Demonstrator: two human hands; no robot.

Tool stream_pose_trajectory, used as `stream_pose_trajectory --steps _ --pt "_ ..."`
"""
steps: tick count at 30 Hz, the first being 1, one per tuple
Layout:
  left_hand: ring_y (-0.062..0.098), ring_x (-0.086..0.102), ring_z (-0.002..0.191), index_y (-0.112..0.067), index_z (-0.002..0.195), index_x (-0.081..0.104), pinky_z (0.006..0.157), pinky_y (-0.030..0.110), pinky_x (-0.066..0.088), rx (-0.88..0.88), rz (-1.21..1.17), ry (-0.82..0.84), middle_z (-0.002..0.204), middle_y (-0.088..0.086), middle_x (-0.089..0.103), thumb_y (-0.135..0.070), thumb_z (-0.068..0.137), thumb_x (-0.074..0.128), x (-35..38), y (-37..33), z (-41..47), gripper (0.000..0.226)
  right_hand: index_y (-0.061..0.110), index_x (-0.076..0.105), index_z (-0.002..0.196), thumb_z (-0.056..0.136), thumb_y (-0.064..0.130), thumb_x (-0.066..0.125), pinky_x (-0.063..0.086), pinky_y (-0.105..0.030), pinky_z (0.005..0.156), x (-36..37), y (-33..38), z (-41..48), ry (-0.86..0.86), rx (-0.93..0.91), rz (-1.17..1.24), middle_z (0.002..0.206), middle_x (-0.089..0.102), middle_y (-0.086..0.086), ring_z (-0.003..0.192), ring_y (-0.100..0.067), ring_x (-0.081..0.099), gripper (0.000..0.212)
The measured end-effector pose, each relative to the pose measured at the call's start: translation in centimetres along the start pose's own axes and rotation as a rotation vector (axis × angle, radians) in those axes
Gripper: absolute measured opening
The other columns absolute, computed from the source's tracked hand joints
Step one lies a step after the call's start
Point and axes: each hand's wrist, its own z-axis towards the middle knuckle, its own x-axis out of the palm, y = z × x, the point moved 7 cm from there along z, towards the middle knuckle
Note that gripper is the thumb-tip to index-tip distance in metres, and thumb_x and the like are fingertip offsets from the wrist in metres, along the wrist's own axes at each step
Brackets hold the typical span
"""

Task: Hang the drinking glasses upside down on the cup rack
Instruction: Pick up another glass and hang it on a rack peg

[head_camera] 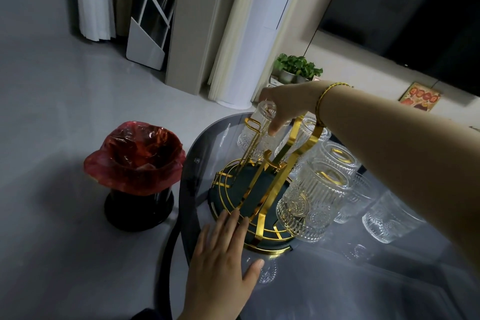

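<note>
A gold wire cup rack [262,184] with a dark round base stands on the glass table [337,280]. My right hand [285,106] grips the base of an upside-down ribbed glass [255,135] over a far prong of the rack. Several ribbed glasses hang upside down on the rack's right side, the nearest one [311,200] at the front. An empty gold prong [253,125] stands at the far left. My left hand [223,254] lies flat on the table with its fingertips on the rack's base rim. Two more glasses [389,218] lie on the table to the right.
A black bin lined with a red bag [135,163] stands on the floor left of the table. A potted green plant [296,67] and a white floor-standing unit [249,34] are behind the table. The table's curved edge runs close to my left hand.
</note>
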Motion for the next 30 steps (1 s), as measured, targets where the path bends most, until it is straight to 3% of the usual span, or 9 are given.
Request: stream_pose_trajectory --steps 2,9,15,18,20,24,27,28,30 --pt "0.021 0.062 0.103 -0.018 0.107 0.064 0.090 0.033 0.030 0.018 0.018 -0.020 0.115 0.001 0.066 -0.059 0.054 0.072 0.1 0.0 0.0 0.068 0.017 0.026 0.130 0.062 0.034 0.073 0.042 -0.044 0.095 0.0 0.0 0.1 -0.003 -0.005 0.004 0.129 0.048 -0.010 0.109 -0.029 0.049 0.085" --pt "0.020 0.063 0.101 -0.019 0.105 0.065 0.063 0.047 0.055 -0.013 0.051 0.019 0.112 0.001 0.067 -0.059 0.044 0.078 -0.2 0.0 0.2 0.074 0.020 0.024 0.131 0.060 0.038 0.074 0.041 -0.042 0.096 0.2 -0.3 0.4 0.013 -0.008 0.029 0.133 0.045 -0.009 0.113 -0.029 0.047 0.089" --pt "0.023 0.059 0.108 -0.016 0.111 0.061 0.078 0.047 0.051 -0.008 -0.007 0.045 0.119 0.004 0.063 -0.054 0.054 0.077 -0.1 -0.2 0.0 0.070 0.020 0.024 0.132 0.065 0.042 0.068 0.039 -0.039 0.097 -1.0 -0.6 -0.6 -0.058 -0.003 0.191 0.138 0.039 -0.007 0.118 -0.028 0.044 0.083" --pt "0.016 0.013 0.134 -0.020 0.134 0.034 0.107 0.039 0.015 -0.023 -0.144 0.081 0.146 0.000 0.028 -0.052 0.078 0.056 0.5 -0.2 -0.2 0.068 0.017 0.032 0.129 0.071 0.038 0.063 0.041 -0.035 0.090 -2.4 -0.9 -2.5 -0.175 -0.023 0.278 0.135 0.042 -0.009 0.112 -0.028 0.049 0.069" --pt "0.007 -0.015 0.129 -0.026 0.140 0.014 0.107 0.032 -0.007 -0.045 -0.183 0.073 0.151 -0.007 0.006 -0.054 0.085 0.040 0.8 0.2 -0.5 0.067 0.016 0.040 0.124 0.074 0.036 0.060 0.038 -0.030 0.087 -3.2 -1.4 -4.4 -0.266 -0.049 0.279 0.133 0.045 -0.009 0.113 -0.026 0.047 0.057" --pt "0.004 -0.026 0.123 -0.027 0.140 -0.003 0.104 0.028 -0.016 -0.037 -0.064 0.129 0.152 -0.007 -0.008 -0.059 0.087 0.026 0.8 0.4 -0.7 0.068 0.017 0.048 0.118 0.077 0.034 0.058 0.035 -0.027 0.083 -4.1 -3.7 -9.9 -0.420 -0.059 0.303 0.127 0.050 -0.008 0.099 -0.017 0.047 0.045" --pt "0.006 -0.025 0.125 -0.025 0.135 -0.014 0.105 0.028 -0.019 -0.036 -0.011 0.146 0.145 -0.008 -0.019 -0.077 0.064 -0.018 0.7 0.0 -0.8 0.088 0.014 0.050 0.116 0.077 0.029 0.060 0.035 -0.024 0.078 -3.4 -6.4 -14.4 -0.511 -0.027 0.332 0.123 0.054 -0.009 0.095 -0.017 0.048 0.043" --pt "0.008 -0.017 0.129 -0.022 0.137 -0.005 0.106 0.025 -0.018 -0.027 -0.017 0.119 0.146 -0.006 -0.012 -0.076 0.056 -0.027 0.2 -0.9 -0.9 0.100 0.013 0.051 0.115 0.077 0.027 0.061 0.036 -0.024 0.079 -2.7 -7.9 -16.2 -0.540 -0.004 0.349 0.122 0.055 -0.009 0.099 -0.019 0.051 0.042" --pt "0.023 0.026 0.131 -0.010 0.131 0.038 0.107 0.023 -0.006 0.014 -0.043 0.075 0.142 0.010 0.035 -0.070 0.073 -0.016 -0.8 -2.1 -1.4 0.099 0.011 0.053 0.112 0.077 0.024 0.061 0.040 -0.026 0.086 -1.0 -10.2 -18.7 -0.577 0.042 0.412 0.120 0.057 -0.010 0.105 -0.022 0.053 0.039"
